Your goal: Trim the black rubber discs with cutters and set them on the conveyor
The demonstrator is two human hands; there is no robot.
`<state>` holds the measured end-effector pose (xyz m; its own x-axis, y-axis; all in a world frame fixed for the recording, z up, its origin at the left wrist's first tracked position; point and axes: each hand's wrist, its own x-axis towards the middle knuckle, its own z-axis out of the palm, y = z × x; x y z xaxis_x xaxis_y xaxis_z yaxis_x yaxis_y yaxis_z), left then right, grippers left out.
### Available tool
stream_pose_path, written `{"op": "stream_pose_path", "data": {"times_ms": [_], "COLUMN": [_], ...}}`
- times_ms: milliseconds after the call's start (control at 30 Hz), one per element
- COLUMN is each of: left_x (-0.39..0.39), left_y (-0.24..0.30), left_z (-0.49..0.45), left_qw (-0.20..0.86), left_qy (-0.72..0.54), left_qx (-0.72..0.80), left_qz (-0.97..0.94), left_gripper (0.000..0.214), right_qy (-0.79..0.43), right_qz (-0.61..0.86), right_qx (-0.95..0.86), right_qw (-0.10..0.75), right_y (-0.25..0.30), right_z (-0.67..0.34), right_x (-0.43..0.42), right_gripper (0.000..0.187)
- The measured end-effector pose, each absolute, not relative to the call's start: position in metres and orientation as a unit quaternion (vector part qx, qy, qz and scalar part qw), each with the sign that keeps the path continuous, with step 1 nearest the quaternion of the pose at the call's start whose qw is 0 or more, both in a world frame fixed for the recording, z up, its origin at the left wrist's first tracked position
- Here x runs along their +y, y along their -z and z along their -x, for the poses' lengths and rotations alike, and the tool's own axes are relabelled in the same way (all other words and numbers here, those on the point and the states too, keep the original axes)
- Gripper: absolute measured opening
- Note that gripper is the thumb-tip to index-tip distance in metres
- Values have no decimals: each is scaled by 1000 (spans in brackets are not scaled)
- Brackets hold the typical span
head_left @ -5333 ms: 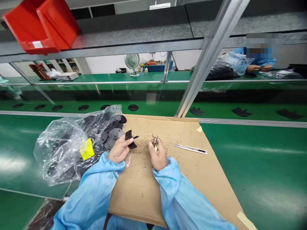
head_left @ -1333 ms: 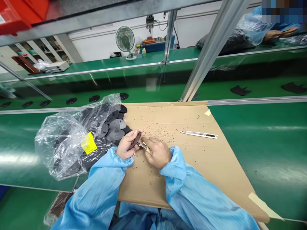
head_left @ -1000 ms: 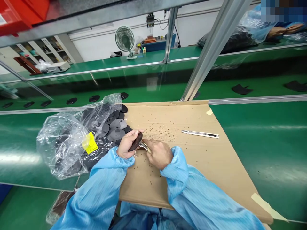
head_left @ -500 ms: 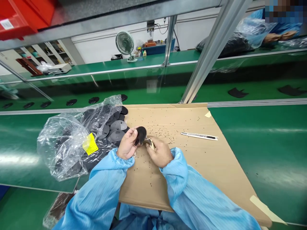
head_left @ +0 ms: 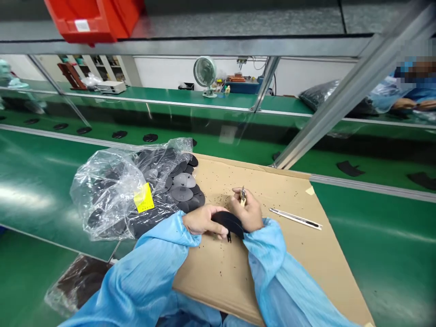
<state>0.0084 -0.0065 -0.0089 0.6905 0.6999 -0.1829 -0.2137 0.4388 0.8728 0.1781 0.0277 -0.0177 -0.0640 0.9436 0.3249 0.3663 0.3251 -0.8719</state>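
My left hand [head_left: 203,220] is closed on a black round disc [head_left: 229,221], held flat and low over a cardboard sheet [head_left: 282,254]. A small black tab hangs from the disc's near edge. My right hand [head_left: 248,210] is closed round a small metal cutter [head_left: 243,195], whose tip points up. That hand touches the disc's right side. Both arms wear light blue sleeves. Left of my hands lies a clear plastic bag [head_left: 112,190] with a yellow label, and several black discs [head_left: 182,186] spill from its mouth.
A thin utility knife [head_left: 295,218] lies on the cardboard to the right, among dark crumbs. A green conveyor belt [head_left: 357,154] beyond carries black parts. A slanted metal post [head_left: 340,100] rises at the right. Red bins [head_left: 91,18] sit overhead. Another person's hands [head_left: 412,104] work at the far right.
The disc has gone from upright between my hands to flat and nearer my body. My right hand has lifted the cutter off it, tip up. The camera has swung left.
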Motion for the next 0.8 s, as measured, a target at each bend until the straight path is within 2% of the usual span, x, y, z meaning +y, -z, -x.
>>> {"op": "stream_pose_path", "data": {"times_ms": [100,200,333,500,667,733,800], "left_x": [-5,-2,2,5,4,4,6], "left_y": [11,14,14,9,11,14,17], "left_z": [-7,-7,-6,0,3,0,-4], "left_qw": [802,780,746,753,785,817,830], "left_qy": [-200,-175,-166,-157,-170,-195,-251], "left_qx": [229,217,220,226,223,237,279], "left_qz": [-514,-560,-606,-597,-552,-488,-412], "left_gripper": [37,35,30,36,41,44,46], "right_qy": [-294,-265,-255,-282,-297,-283,-251], "right_qz": [464,454,463,479,509,519,502], "right_qx": [-751,-805,-819,-800,-758,-738,-718], "right_qw": [367,273,223,227,279,325,412], "right_y": [7,-4,-6,4,1,-4,-7], "right_z": [-158,-124,-79,-59,-92,-117,-143], "right_x": [58,83,102,117,116,106,89], "right_gripper": [24,23,24,25,17,17,13]}}
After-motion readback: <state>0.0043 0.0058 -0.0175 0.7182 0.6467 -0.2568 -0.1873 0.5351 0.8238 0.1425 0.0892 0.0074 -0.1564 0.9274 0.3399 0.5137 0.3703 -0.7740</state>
